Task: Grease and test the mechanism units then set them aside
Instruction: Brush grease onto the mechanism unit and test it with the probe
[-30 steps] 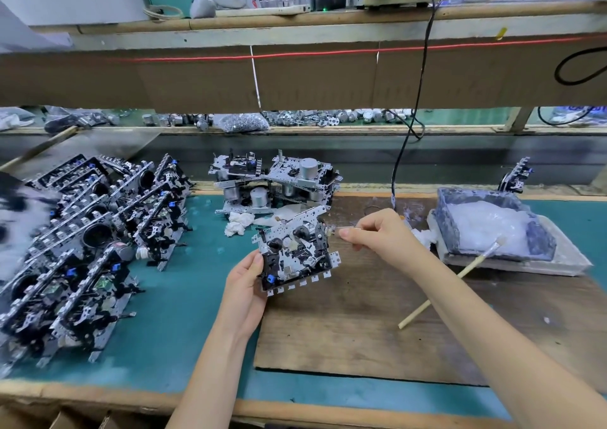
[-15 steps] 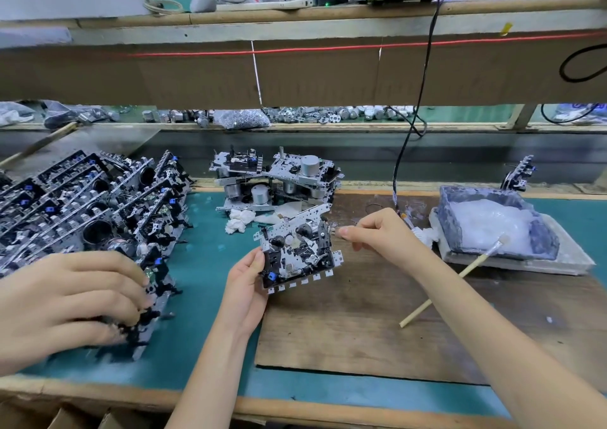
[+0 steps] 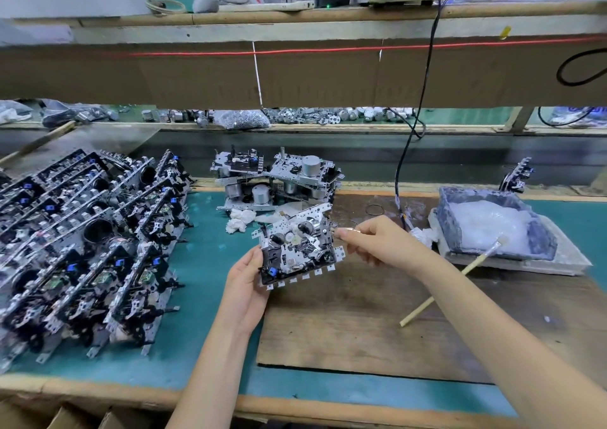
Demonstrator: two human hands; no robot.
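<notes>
My left hand (image 3: 246,284) grips the silver-and-black metal mechanism unit (image 3: 297,248) by its lower-left edge, tilted over the brown wooden board (image 3: 361,323). My right hand (image 3: 377,241) pinches a small thin pale piece (image 3: 345,230) at its right edge.

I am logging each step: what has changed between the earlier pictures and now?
Another person's hand, on the stacked units at the left half a second ago, has gone. The left hand still holds the mechanism unit; the right hand still pinches a thin tool at its edge.
</notes>
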